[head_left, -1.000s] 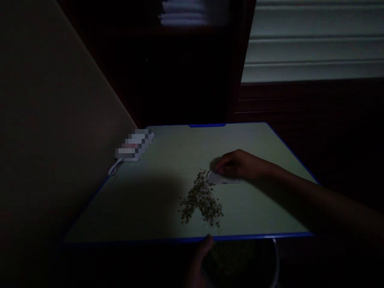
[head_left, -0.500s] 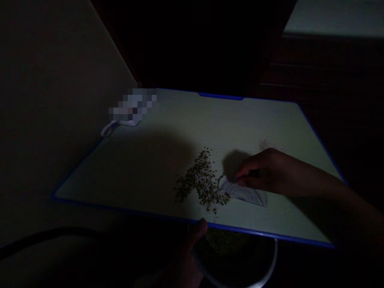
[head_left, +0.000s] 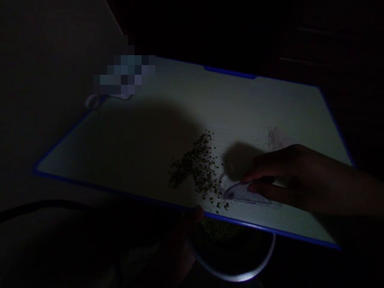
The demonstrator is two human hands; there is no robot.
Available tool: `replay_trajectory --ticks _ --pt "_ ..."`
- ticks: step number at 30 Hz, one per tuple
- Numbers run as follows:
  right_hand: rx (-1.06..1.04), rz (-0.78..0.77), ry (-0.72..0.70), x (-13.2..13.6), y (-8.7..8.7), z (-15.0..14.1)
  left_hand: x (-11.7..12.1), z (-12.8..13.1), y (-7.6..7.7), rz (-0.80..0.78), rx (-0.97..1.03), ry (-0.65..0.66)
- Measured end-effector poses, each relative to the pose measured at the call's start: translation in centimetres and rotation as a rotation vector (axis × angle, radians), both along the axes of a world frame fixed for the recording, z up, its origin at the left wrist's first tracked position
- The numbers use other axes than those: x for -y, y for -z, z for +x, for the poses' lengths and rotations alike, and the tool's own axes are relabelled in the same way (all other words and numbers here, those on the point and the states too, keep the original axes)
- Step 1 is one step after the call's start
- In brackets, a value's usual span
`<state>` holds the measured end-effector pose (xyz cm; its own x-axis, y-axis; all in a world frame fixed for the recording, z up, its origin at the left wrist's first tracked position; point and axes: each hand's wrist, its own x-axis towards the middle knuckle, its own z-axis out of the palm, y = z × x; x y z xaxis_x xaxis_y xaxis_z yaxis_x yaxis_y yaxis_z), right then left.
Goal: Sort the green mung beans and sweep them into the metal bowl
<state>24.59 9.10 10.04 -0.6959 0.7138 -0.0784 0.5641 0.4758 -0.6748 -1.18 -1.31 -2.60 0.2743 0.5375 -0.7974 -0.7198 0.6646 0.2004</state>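
Note:
My right hand (head_left: pixel 294 180) pinches a clear half-round protractor (head_left: pixel 250 194) between thumb and fingers, low over a pale blue-edged board (head_left: pixel 246 104). The protractor's curved end touches or nearly touches the right side of a loose heap of small green beans (head_left: pixel 198 168). At the board's near edge, my left hand (head_left: pixel 180 248) is closed at the left side of a round bowl (head_left: pixel 246 277), its thumb up by the board's edge and its other fingers hidden in the dark. More green beans (head_left: pixel 220 228) lie inside the bowl, beneath the edge.
A pixelated white object with a strap loop (head_left: pixel 92 101) lies at the board's far left corner. A faint grey patch (head_left: pixel 279 138) shows on the board beyond my right hand. A dark curved band (head_left: pixel 45 205) crosses the lower left. A wall (head_left: pixel 54 60) stands left.
The view has tipped down and grown darker. My right hand has brought the protractor nearer the board's front edge and tilted it up. A few beans now lie closer to that edge.

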Motion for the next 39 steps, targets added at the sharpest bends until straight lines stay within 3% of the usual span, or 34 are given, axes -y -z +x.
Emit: replay_trajectory --ticks 4,10,22,32,39 --pt "-0.016 0.016 0.059 0.3 -0.5 0.2 -0.2 0.2 -0.4 0.017 0.009 0.022" --pt "0.042 0.013 -0.002 1.2 -0.4 -0.2 -0.3 0.4 -0.6 0.11 0.017 0.015" --pt "0.06 -0.004 -0.077 0.9 -0.2 -0.3 -0.4 0.5 -0.6 0.154 0.073 0.077" --pt "0.043 0.006 -0.076 1.2 -0.5 -0.3 -0.4 0.5 -0.8 0.263 0.112 0.083" --pt "0.068 -0.008 -0.064 1.5 -0.6 -0.2 -0.3 0.4 -0.5 0.174 0.063 0.092"
